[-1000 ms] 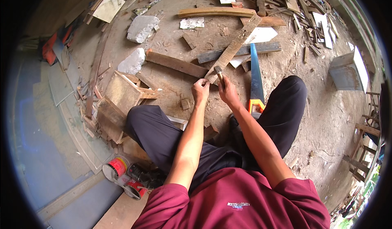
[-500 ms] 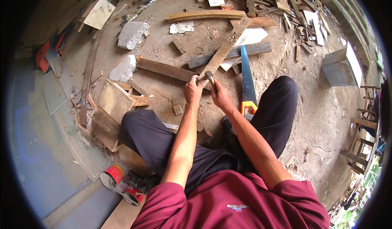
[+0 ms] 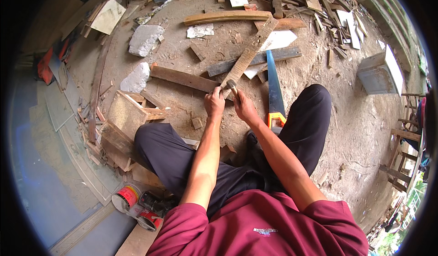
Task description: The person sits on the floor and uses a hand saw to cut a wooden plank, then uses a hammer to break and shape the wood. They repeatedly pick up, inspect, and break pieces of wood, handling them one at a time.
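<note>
Hammering step, judging by the pose: both hands are working at the near end of a long light plank (image 3: 247, 58), which is slanting from frame center toward the upper center. Right hand (image 3: 245, 107) is grasping a hammer (image 3: 231, 84) by its handle; the head is sitting at the plank's near end, just beside the left fingers. Contact with the wood: cannot tell. Left hand (image 3: 214, 103) is bunching its fingers at that same end, just left of the hammer head; whether it is gripping the wood or pinching something small like a nail, cannot tell.

Light plank is crossing a dark grey board (image 3: 283, 54) right of upper center and seems to be overlapping the right end of a brown plank (image 3: 182, 79) left of center. Handsaw (image 3: 275, 87) is lying right of center, orange handle toward the knee, no hand touching it.

Next move, my guess: another blow would be calling for a short, controlled swing, left fingers keeping clear of the head, plank end being held from shifting.
</note>
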Tool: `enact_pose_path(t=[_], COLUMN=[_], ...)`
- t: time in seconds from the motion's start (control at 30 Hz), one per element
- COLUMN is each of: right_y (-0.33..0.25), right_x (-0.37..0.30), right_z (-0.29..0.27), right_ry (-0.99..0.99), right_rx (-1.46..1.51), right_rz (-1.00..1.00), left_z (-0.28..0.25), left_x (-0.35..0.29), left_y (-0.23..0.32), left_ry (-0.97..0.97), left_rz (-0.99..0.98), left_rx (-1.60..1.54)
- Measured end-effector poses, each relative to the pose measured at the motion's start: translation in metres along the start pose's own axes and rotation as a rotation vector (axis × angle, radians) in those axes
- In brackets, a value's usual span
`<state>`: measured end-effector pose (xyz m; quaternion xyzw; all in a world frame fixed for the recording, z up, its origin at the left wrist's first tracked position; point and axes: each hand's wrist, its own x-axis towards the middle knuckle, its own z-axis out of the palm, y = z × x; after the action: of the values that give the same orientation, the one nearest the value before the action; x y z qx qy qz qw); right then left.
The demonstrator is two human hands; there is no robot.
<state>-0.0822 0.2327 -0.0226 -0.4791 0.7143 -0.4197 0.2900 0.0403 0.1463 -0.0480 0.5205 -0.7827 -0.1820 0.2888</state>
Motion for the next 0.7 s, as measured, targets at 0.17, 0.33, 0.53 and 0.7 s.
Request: enact_pose_path(t=[0.17,0.33,0.53,0.7], right_y=[-0.0007,0.0010,0.0010,-0.0002], right_x=[0.0000,0.0003,-0.0001,-0.0006], right_z=[-0.0008,-0.0006,-0.0011,-0.0007], right_ry=[-0.008,0.002,0.014,-0.010], right_rx=[-0.003,0.007,-0.001,-0.022], right_rz=[0.015,-0.001,-0.023,0.024], left_z=[0.0022,-0.0007,-0.0009,-0.0013], left_x=[-0.0013,0.0062,0.0036,0.0026], left_y=[0.0008,-0.0051,-0.0016,-0.0034], left_ry=[0.014,-0.042,0.025,-0.001], left_rz=[-0.088,-0.115,-0.047,-0.073], left_rx=[-0.088,-0.202,-0.192,-0.204])
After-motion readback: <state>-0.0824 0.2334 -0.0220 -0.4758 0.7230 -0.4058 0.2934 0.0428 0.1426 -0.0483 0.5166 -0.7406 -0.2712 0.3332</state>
